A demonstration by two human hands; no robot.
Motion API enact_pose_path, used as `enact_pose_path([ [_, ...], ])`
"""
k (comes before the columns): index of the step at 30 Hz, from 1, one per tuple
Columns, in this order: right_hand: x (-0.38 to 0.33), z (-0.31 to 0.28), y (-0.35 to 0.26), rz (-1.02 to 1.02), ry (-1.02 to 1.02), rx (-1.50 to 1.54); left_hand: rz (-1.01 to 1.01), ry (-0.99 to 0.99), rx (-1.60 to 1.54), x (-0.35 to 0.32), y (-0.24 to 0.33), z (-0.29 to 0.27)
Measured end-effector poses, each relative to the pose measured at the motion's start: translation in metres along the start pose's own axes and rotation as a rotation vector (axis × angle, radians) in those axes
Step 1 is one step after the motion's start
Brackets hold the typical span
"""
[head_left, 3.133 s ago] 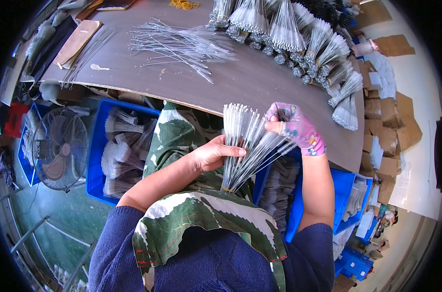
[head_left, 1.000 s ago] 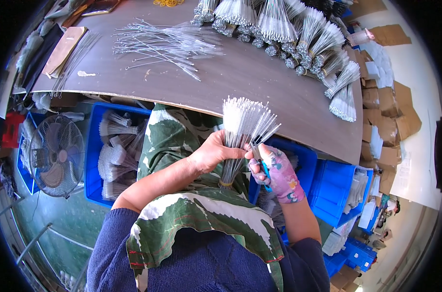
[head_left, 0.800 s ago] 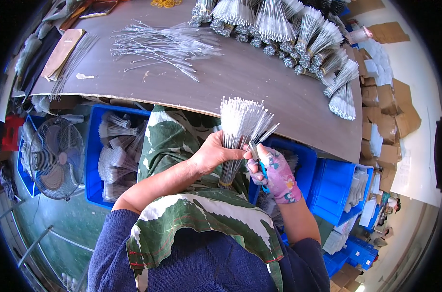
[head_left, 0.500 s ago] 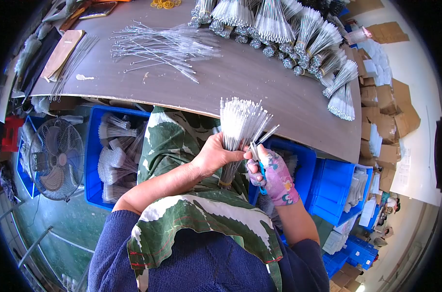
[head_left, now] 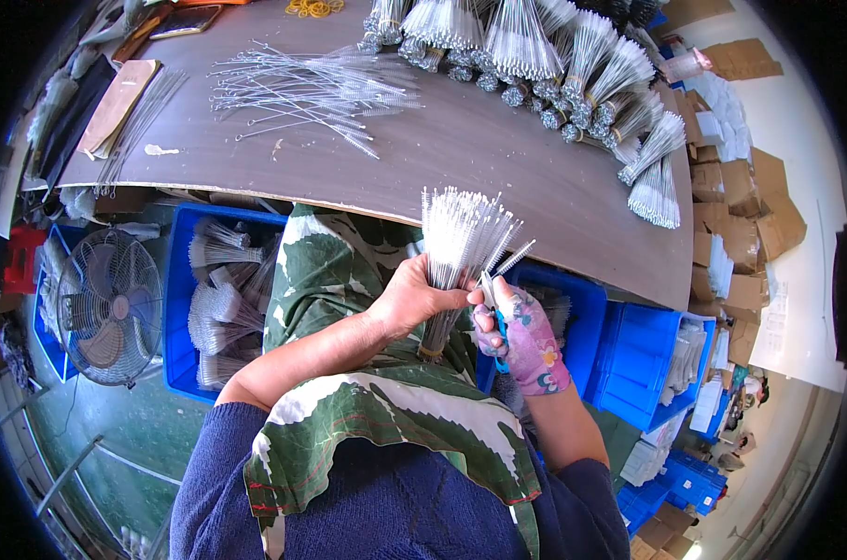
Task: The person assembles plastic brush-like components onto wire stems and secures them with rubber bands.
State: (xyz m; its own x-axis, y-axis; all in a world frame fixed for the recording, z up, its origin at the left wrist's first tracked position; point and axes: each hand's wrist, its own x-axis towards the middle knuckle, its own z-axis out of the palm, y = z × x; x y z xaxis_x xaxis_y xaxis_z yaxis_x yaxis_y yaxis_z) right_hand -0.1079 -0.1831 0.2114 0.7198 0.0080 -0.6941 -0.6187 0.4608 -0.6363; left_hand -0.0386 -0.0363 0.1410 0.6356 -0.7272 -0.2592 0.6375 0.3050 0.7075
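A thick bundle of thin wire tube brushes, white bristle ends up, stands over my lap. My left hand is closed round its middle. At the bundle's right side, my right hand, in a pink flowered fingerless glove, grips a blue-handled hand tool with short metal jaws; whether these are pliers or scissors I cannot tell. One brush leans out to the right, just above the jaws. Fingers partly hide where the tool meets the wires.
The brown table bears loose brushes, many tied brush bundles at back right and yellow rubber bands. Blue crates flank my lap, several holding brushes. A fan stands left; cardboard boxes are stacked right.
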Motion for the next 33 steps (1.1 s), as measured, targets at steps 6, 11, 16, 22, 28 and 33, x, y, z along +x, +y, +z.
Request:
enact_pose_path([
  [6,-0.001,0.001,-0.003,-0.019,0.011,-0.062,0.009,0.03,0.056,-0.002,0.001,0.002],
  [11,-0.005,-0.001,0.002,-0.024,0.0,-0.003,0.005,0.035,0.054,0.001,-0.002,-0.002],
  [16,-0.004,-0.003,0.002,-0.022,0.013,-0.054,0.005,-0.029,0.024,0.0,0.003,-0.002],
  [22,-0.003,-0.004,0.001,-0.026,0.023,-0.061,0.0,-0.021,0.029,0.0,0.002,-0.001],
  [28,-0.003,-0.006,-0.004,0.015,-0.006,-0.042,0.015,-0.036,0.049,0.0,0.002,0.001],
  [33,0.0,-0.011,-0.008,0.06,-0.012,-0.098,0.017,-0.022,0.103,0.002,-0.001,0.0],
])
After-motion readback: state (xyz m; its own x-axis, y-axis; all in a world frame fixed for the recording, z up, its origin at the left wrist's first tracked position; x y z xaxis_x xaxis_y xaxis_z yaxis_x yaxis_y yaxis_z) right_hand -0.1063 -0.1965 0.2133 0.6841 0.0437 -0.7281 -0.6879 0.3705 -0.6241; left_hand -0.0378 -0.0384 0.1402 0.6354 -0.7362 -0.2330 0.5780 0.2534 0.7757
